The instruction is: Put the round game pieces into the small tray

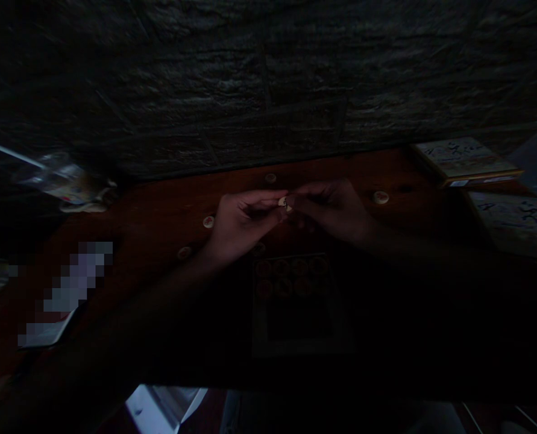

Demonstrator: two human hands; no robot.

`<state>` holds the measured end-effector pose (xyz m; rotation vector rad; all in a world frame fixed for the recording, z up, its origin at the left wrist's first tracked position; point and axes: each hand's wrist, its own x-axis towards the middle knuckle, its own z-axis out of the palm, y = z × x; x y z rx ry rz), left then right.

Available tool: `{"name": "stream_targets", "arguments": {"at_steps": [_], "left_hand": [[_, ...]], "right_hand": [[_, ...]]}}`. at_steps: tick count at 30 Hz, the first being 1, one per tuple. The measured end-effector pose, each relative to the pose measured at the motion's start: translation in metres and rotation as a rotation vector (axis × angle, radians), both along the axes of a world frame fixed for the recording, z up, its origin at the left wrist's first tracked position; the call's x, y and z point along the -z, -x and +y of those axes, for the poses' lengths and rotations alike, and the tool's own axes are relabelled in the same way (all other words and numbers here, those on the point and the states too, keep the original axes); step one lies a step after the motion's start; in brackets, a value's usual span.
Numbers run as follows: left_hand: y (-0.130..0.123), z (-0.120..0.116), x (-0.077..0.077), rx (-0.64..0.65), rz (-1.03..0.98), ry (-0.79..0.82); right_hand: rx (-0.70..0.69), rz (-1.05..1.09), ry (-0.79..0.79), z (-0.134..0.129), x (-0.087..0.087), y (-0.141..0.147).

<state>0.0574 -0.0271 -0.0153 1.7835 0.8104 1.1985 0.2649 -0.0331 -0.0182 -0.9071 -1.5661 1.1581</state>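
Disc (285,204) sits pinched between left hand (241,222) and right hand (338,212).

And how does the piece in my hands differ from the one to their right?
The held piece has a black mark; the other piece has a red one. Your left hand and right hand hold the held piece, partly hiding it; the other piece lies uncovered. Both look pale.

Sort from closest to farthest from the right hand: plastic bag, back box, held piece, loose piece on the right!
From the right hand, head view:
1. Held piece: between it and the left hand.
2. Loose piece: to the right.
3. Back box: farther right, by the wall.
4. Plastic bag: far left.
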Motion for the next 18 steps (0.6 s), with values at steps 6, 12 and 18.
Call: {"name": "stream_targets", "arguments": {"at_steps": [6, 12, 18], "left_hand": [[0.0008, -0.0004, 0.0037, 0.038, 0.026, -0.076], [-0.0002, -0.0054, 0.0015, -0.011, 0.106, -0.085], [-0.0008, -0.0026, 0.0017, 0.010, 0.071, -0.087]], "right_hand": [[-0.020, 0.029, 0.045, -0.0025, -0.0034, 0.0010], [-0.029, 0.059, 0.074, -0.0023, -0.0042, 0.0013], [-0.039, 0.046, 0.036, -0.0016, -0.0036, 0.0007]]}}
